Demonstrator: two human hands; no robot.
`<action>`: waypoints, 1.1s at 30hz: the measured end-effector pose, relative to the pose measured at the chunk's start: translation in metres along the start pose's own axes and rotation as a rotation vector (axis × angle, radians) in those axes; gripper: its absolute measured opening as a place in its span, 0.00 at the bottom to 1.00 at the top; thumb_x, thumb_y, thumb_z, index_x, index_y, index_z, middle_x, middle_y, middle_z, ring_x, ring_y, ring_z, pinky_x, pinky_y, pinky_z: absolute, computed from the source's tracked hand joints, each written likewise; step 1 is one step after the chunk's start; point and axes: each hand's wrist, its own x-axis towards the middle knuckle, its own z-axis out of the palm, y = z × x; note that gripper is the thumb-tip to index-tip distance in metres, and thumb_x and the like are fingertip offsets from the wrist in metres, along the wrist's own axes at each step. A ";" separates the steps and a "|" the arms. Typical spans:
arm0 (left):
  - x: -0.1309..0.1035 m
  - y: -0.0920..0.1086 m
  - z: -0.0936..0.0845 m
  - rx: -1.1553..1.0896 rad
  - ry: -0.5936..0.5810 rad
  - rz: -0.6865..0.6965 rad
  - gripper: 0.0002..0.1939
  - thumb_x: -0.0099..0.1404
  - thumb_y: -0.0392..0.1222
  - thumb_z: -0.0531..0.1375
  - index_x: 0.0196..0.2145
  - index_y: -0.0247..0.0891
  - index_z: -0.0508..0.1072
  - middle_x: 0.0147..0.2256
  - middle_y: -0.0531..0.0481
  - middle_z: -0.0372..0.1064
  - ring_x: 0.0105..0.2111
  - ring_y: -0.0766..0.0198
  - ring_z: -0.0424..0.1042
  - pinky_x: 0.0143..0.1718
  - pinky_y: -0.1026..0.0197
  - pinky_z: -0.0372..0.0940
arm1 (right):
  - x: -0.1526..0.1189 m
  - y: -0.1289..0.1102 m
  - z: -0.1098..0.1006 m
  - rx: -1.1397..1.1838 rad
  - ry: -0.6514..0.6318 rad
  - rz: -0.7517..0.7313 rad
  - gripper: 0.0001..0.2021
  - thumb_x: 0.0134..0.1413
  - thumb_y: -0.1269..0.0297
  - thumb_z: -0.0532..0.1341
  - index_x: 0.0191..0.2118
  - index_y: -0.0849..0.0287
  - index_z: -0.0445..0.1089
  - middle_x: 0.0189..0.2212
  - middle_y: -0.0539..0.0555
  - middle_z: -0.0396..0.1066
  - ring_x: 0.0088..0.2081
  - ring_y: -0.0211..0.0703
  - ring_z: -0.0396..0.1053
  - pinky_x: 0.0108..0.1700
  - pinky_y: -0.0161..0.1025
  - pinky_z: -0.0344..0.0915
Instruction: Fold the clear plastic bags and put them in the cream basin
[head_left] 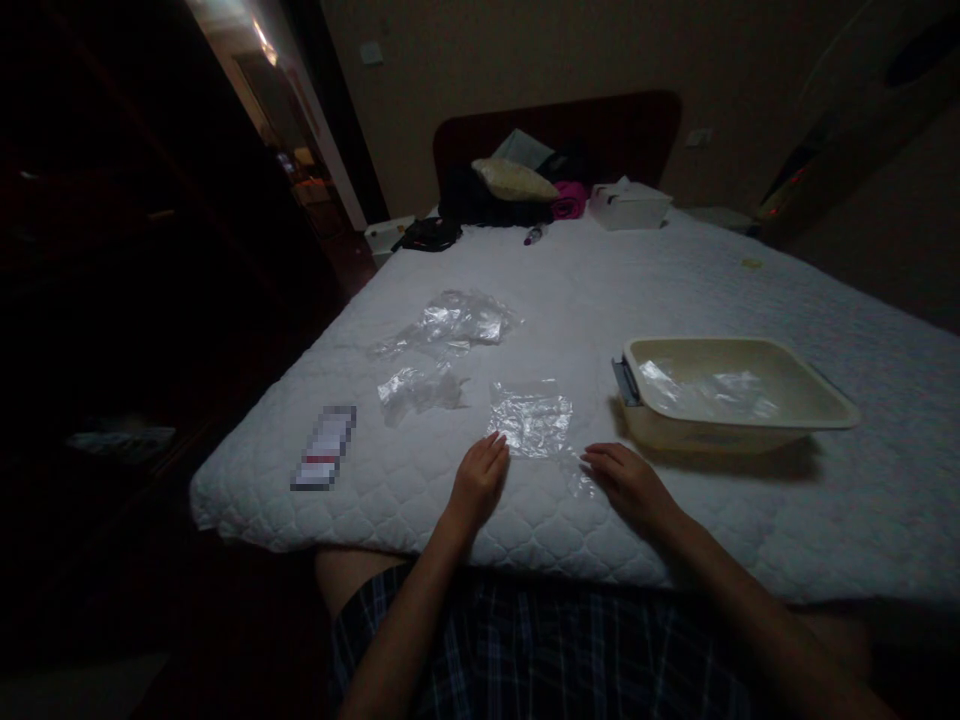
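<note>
Closest to the camera are the plaid shorts (540, 640) on the person's lap, right up against a bed (585, 290) with a white quilted cover, and both forearms reach out over it. This is all from the head view, and it's pretty dim. The left hand (480, 478) is at the lower left corner of a clear plastic bag (531, 418), fingers stretched out together and not curled around anything. That bag lies flat and shiny on the bed, just ahead of and between the hands. The right hand (626, 482) has its fingers out by a crinkly clear scrap (583, 478) near the bag's lower right; can't tell if they're pinching it. Further left there's a loose clear bag (420, 390), with a messy heap of clear plastic (465, 318) behind it. Over on the right sits a cream tub (720, 435) with more clear plastic (739, 393) inside. Left of the left hand, well apart, is a pixelated rectangle (325, 448), so no clue on details there.
</note>
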 end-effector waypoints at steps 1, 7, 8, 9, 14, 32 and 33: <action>0.002 0.004 0.001 -0.008 -0.006 0.003 0.15 0.64 0.32 0.50 0.48 0.36 0.65 0.48 0.41 0.67 0.53 0.56 0.61 0.50 0.47 0.62 | -0.006 0.000 0.000 0.003 0.016 -0.004 0.10 0.56 0.66 0.53 0.41 0.56 0.70 0.39 0.58 0.70 0.40 0.46 0.68 0.41 0.45 0.66; 0.016 0.037 0.012 -0.073 -0.114 0.053 0.18 0.62 0.31 0.49 0.49 0.34 0.64 0.49 0.39 0.65 0.54 0.54 0.60 0.51 0.46 0.61 | -0.030 -0.004 0.006 -0.001 0.044 -0.067 0.11 0.56 0.67 0.54 0.43 0.54 0.68 0.39 0.57 0.70 0.40 0.45 0.68 0.40 0.45 0.67; 0.018 0.041 0.014 -0.079 -0.132 0.058 0.18 0.62 0.31 0.49 0.50 0.33 0.64 0.49 0.39 0.64 0.54 0.54 0.59 0.51 0.46 0.61 | -0.031 -0.005 0.008 -0.008 0.041 -0.080 0.10 0.56 0.67 0.54 0.43 0.54 0.69 0.39 0.57 0.71 0.40 0.45 0.68 0.40 0.46 0.66; 0.018 0.043 0.016 -0.082 -0.147 0.059 0.18 0.61 0.31 0.49 0.49 0.32 0.64 0.49 0.38 0.64 0.54 0.53 0.59 0.52 0.46 0.61 | -0.032 -0.006 0.008 -0.014 0.037 -0.089 0.10 0.56 0.68 0.54 0.42 0.55 0.69 0.38 0.57 0.71 0.40 0.45 0.68 0.40 0.46 0.66; 0.017 0.045 0.020 -0.082 -0.183 0.040 0.18 0.60 0.31 0.50 0.49 0.31 0.64 0.49 0.38 0.64 0.54 0.53 0.58 0.53 0.46 0.59 | -0.025 -0.011 0.007 -0.001 0.054 -0.069 0.08 0.55 0.69 0.54 0.39 0.56 0.69 0.37 0.57 0.71 0.39 0.45 0.67 0.40 0.46 0.65; 0.014 0.042 0.023 -0.061 -0.205 0.060 0.17 0.60 0.31 0.51 0.48 0.30 0.65 0.49 0.39 0.65 0.54 0.54 0.58 0.55 0.47 0.56 | 0.067 0.001 0.035 0.067 0.148 0.066 0.07 0.54 0.68 0.54 0.37 0.59 0.69 0.35 0.56 0.72 0.38 0.45 0.67 0.42 0.43 0.60; 0.014 0.042 0.023 -0.061 -0.209 0.059 0.17 0.60 0.31 0.50 0.48 0.30 0.65 0.49 0.39 0.65 0.54 0.54 0.58 0.55 0.47 0.56 | 0.069 0.003 0.039 0.057 0.141 0.077 0.08 0.53 0.69 0.55 0.38 0.60 0.69 0.35 0.56 0.72 0.38 0.45 0.67 0.43 0.43 0.60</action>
